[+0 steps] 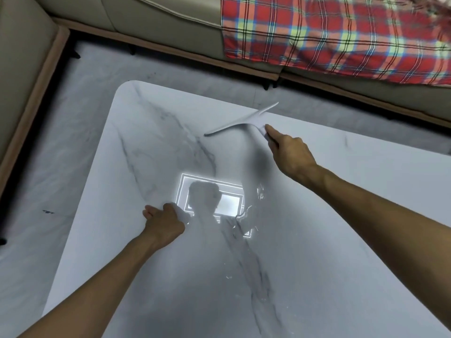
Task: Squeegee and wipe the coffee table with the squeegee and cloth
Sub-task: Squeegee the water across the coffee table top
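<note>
Head view.

Coffee table (317, 240): white marble-pattern top with grey veining and a rounded far-left corner. A bright reflection of a rectangular ceiling light sits near its middle, with wet streaks and droplets just right of that reflection and trailing toward the near edge.

Squeegee (240, 123): white, T-shaped, its long blade angled across the far part of the table top, right end reaching past the far edge. Blade appears to rest on the surface; contact along its full length cannot be confirmed.

Right hand (290, 152): closed around the squeegee's handle, index finger stretched along it toward the blade.

Cloth (181, 213): white, bunched, mostly hidden under the hand, lying on the table beside the light reflection.

Left hand (162, 220): fingers curled over the cloth, pressing it to the table top near the left edge.

Sofa (146, 23): beige, L-shaped, along the far and left sides, well apart from the table.

Blanket (329, 32): red plaid, draped over the sofa at far right.

Floor (61, 154): grey marble-pattern tile.
</note>
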Available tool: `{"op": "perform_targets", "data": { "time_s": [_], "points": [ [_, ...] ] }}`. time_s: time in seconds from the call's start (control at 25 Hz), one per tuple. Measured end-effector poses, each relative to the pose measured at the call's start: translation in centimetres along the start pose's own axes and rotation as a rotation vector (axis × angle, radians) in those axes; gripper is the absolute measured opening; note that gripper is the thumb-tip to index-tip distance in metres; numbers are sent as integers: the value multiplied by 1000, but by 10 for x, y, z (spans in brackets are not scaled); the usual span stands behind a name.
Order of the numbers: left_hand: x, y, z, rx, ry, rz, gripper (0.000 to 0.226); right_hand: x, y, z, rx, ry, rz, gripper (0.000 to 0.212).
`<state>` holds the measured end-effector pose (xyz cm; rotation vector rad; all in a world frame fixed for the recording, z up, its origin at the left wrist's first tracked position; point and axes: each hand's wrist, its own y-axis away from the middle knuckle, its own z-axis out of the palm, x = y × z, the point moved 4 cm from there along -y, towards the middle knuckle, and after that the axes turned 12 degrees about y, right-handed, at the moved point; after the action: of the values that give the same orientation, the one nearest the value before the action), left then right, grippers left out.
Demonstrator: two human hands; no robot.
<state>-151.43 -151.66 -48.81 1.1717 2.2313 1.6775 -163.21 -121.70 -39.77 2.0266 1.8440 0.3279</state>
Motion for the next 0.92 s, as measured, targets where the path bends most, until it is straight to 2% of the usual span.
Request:
{"op": "perform_targets", "data": {
  "time_s": [0.12, 0.2, 0.28, 0.36, 0.48, 0.56, 0.72, 0.92],
  "points": [
    [-2, 1, 5, 60, -34, -6, 37, 26, 42, 14, -25, 39, -18, 42],
    [8, 6, 11, 153, -42, 111, 20, 52, 87, 23, -91, 86, -6, 43],
    [24, 12, 20, 177, -31, 240, 11, 71, 129, 25, -176, 187, -9, 44],
    [39, 9, 32, 126, -35, 273, 15, 85, 144, 15, -180, 221, -11, 41],
    [49, -1, 45, -7, -79, 120, 47, 95, 101, -6, -9, 110, 18, 39],
    [54, -5, 49, -39, -133, 57, 59, 91, 50, -15, 60, 32, 77, 41],
    [67, -9, 46, 25, -144, -11, 54, 87, 6, -7, 17, -95, 185, 44],
    [70, -4, 47, 70, -171, 15, 53, 101, 90, 31, -53, -49, 201, 44]
  ]
}}
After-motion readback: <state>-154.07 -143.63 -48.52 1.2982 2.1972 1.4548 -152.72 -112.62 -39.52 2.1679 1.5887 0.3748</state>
